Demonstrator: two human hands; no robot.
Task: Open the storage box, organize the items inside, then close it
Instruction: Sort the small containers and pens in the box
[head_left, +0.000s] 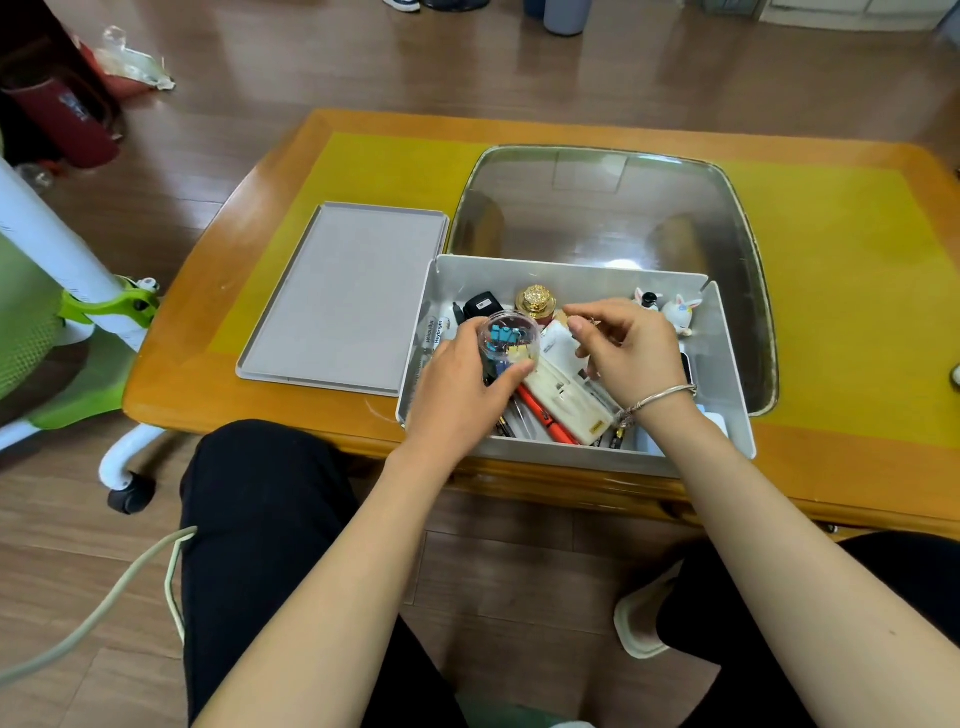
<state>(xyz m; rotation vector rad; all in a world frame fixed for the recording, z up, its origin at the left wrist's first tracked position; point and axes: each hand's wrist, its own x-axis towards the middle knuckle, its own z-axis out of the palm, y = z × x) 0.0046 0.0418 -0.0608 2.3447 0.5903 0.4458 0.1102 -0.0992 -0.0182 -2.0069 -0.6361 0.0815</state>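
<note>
Head view looks down on a grey storage box (727, 364) standing open at the near edge of a wooden table (208, 332), its long axis running left to right across the person's front. Its lid (343, 296) lies flat on the table just beside the box's left wall, long axis running away from the person. The left hand (462, 384) reaches into the left part of the box and grips a small round clear container (509, 338) of blue and yellow bits, thumb and fingers curled round its rim. The right hand (628, 348) hovers over the middle of the box, fingers curled with thumb and forefinger pinched together; what they pinch is too small to tell. Under the hands a long white case (571, 400) and a red pen (545, 415) lie slantwise, pointing from far left to near right. A gold-topped bottle (536, 300) stands upright by the far wall, and two white rabbit figurines (680, 312) sit in the far right corner. A clear glass tray (613, 208) stands behind the box.
</note>
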